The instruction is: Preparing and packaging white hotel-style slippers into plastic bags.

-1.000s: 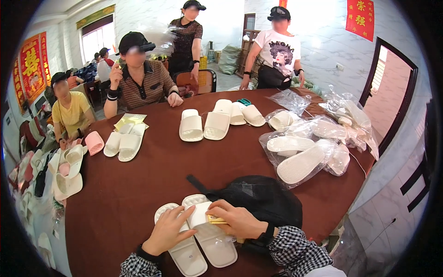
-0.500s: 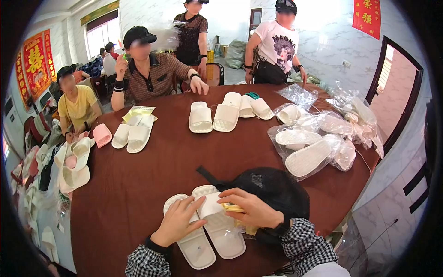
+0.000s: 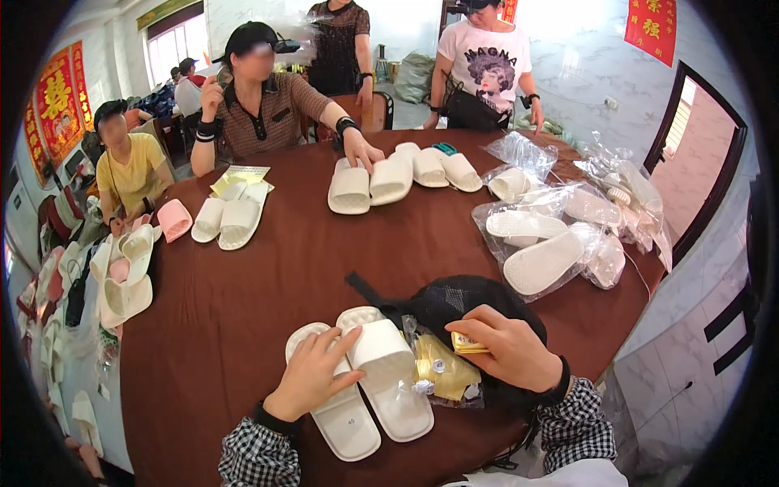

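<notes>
A pair of white slippers lies at the near middle of the brown-covered table. My left hand [image 3: 312, 373], fingers spread, rests on the left slipper [image 3: 345, 422], and its fingertips reach the strap of the right slipper [image 3: 381, 349]. In my right hand [image 3: 519, 353], a small stack of yellow labels [image 3: 468, 342] is pinched between thumb and fingers. Below it lies a clear plastic bag [image 3: 442, 377] holding yellow pieces and small round white ones. A black mesh item [image 3: 446, 304] with a strap sits behind, partly hidden by my right hand.
More white slippers [image 3: 351, 191] stand at the far side, where a seated person's hand [image 3: 361, 150] touches them. Bagged slippers [image 3: 540, 264] pile up at the right. To the left are another white pair [image 3: 235, 223], a pink slipper [image 3: 174, 219] and a heap of slippers [image 3: 126, 300].
My right hand has moved right, away from the slipper, with the yellow labels, uncovering the plastic bag. My left hand stays on the slippers. The seated person's hand has reached down onto the far slippers.
</notes>
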The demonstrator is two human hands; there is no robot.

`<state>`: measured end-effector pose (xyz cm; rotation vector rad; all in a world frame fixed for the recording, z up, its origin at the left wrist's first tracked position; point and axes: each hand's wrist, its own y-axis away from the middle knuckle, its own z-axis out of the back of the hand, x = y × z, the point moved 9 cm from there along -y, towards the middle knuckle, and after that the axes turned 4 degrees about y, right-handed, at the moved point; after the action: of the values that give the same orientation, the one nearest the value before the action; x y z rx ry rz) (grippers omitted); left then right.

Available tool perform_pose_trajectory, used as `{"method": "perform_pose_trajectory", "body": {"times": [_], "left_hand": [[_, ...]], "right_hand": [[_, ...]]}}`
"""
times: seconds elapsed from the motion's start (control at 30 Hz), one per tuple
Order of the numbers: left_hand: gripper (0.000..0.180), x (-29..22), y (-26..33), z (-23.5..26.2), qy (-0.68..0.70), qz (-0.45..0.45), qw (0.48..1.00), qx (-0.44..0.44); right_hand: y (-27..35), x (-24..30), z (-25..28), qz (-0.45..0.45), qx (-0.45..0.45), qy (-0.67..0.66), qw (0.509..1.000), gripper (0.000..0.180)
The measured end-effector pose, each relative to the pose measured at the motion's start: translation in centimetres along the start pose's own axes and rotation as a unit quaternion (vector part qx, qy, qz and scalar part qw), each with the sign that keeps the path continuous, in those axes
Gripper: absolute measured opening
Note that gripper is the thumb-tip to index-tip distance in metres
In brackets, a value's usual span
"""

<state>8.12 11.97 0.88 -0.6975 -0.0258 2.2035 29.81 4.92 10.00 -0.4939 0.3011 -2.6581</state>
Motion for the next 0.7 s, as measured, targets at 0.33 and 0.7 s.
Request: {"method": "perform_pose_trajectory", "body": {"times": [0.33,0.7], "left_hand": [[0.072,-0.1,-0.9,0.1,0.001,0.001,1.0,-0.005],[0.069,0.1,0.1,0.0,0.022,-0.001,1.0,-0.005]], "right_hand": [[4.9,-7.0,-1.3,-0.145,0.01,0.055,0.988,0.043],[8.6,-4.9,-0.5,-0.187,0.168,0.174,0.952,0.086]]}}
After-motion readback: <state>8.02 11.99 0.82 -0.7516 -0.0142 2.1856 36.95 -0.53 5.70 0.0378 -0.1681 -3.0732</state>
